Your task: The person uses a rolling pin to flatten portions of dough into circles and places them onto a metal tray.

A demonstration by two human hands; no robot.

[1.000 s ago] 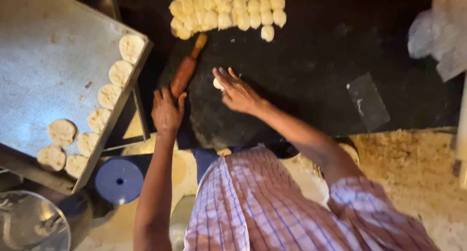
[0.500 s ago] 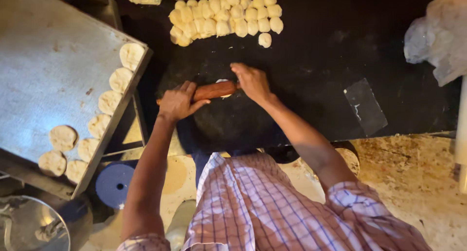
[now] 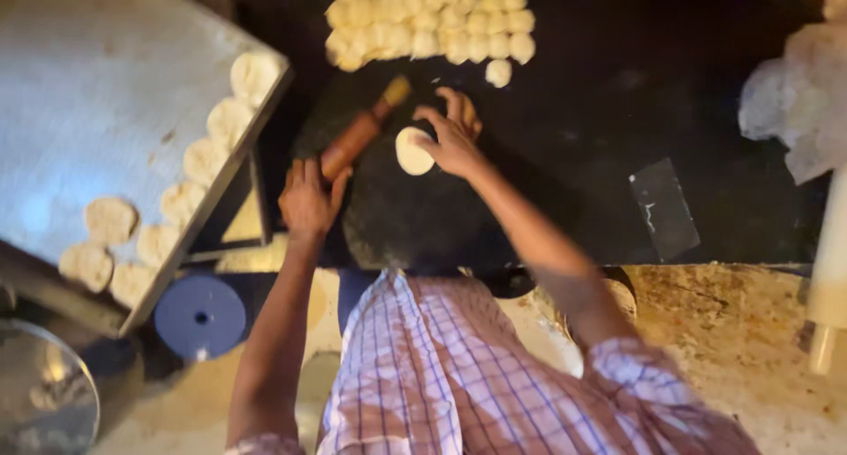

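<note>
- Your left hand (image 3: 309,199), left of centre in the frame, is curled around the near end of the wooden rolling pin (image 3: 360,132); the pin slants up and to the right from your palm, its pale handle tip pointing toward the top of the frame.
- Your right hand (image 3: 454,137), just right of the pin, has its fingers spread and bent over a small flattened dough disc (image 3: 414,150); the fingertips look to be touching its right edge, though the blur makes the contact hard to confirm.
- The disc lies on the round dark rolling board (image 3: 415,217), at the centre of the frame, near its upper edge.
- Above the hands, at top centre, a heap of dough balls (image 3: 428,22) sits on the black counter (image 3: 618,93).
- At the upper left, a metal tray (image 3: 97,102) carries flattened dough rounds (image 3: 207,159) along its right and lower edges.
- Lower left, a blue round lid (image 3: 200,316) lies below the tray.
</note>
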